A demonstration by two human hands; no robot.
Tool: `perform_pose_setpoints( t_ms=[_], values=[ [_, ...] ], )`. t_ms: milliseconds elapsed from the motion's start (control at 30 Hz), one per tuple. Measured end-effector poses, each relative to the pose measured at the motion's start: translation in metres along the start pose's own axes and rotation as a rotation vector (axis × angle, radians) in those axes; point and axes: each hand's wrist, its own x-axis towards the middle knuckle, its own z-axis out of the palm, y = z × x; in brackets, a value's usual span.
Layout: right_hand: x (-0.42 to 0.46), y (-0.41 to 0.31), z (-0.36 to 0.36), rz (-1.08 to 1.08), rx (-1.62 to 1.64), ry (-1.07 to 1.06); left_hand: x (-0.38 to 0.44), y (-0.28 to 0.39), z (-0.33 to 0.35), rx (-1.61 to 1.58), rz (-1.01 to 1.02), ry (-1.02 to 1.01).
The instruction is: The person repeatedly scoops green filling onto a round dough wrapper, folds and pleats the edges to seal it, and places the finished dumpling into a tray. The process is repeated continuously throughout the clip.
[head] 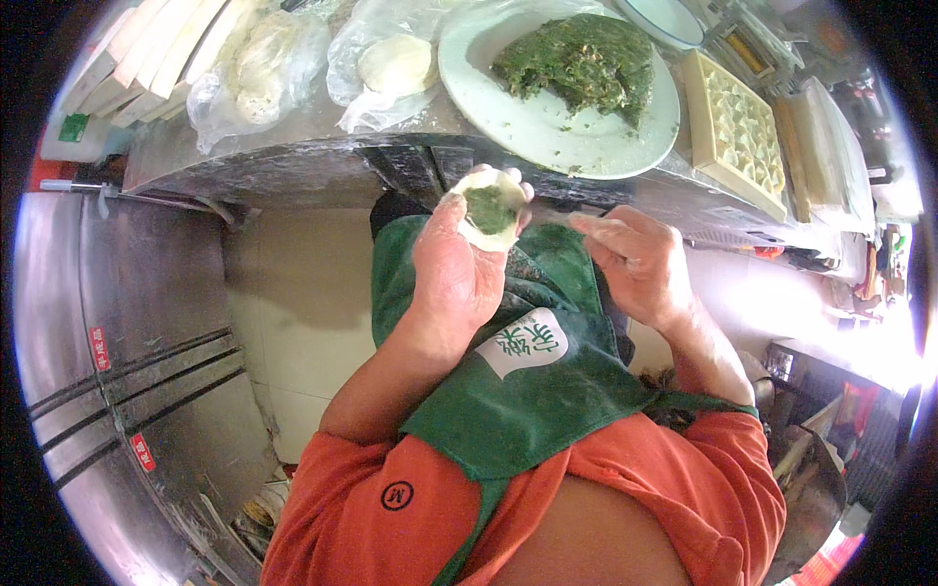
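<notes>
In the palm of my left hand (462, 271) lies a round dough wrapper (506, 239), with green filling (489, 210) spread over its middle. The fingers curl up behind the wrapper's far rim. My right hand (634, 256), dusted with flour, pinches a thin, flat tool (546, 214) whose blurred end reaches the wrapper's right edge. Its exact kind cannot be made out. Beyond both hands, a large white plate (527, 139) carries a mound of chopped green filling (579, 69) with a hollow dug into its near side.
The plate overhangs the floury metal counter's front edge (293, 165). Left of it lie bagged dough (396, 66), another bag of dough (264, 73) and stacked wooden trays (146, 66). A wooden tray (733, 187) of dumplings stands right. A steel cabinet (161, 293) flanks my left.
</notes>
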Motion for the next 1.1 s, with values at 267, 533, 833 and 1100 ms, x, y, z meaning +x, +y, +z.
perform_pose_setpoints(
  t_ms=[267,533,833,1100],
  values=[
    [-0.027,-0.026,0.038,0.361,0.616,0.070,0.014,-0.012,-0.004,-0.007,0.304,-0.092],
    [-0.043,-0.048,0.050,0.658,1.162,0.098,0.013,-0.016,-0.001,0.154,0.406,-0.204],
    [-0.031,-0.054,0.042,0.852,1.610,0.049,0.011,-0.023,-0.001,0.302,0.558,-0.218],
    [-0.022,-0.040,0.072,0.220,0.511,0.185,0.002,-0.026,0.007,0.298,0.446,-0.075]
  ],
)
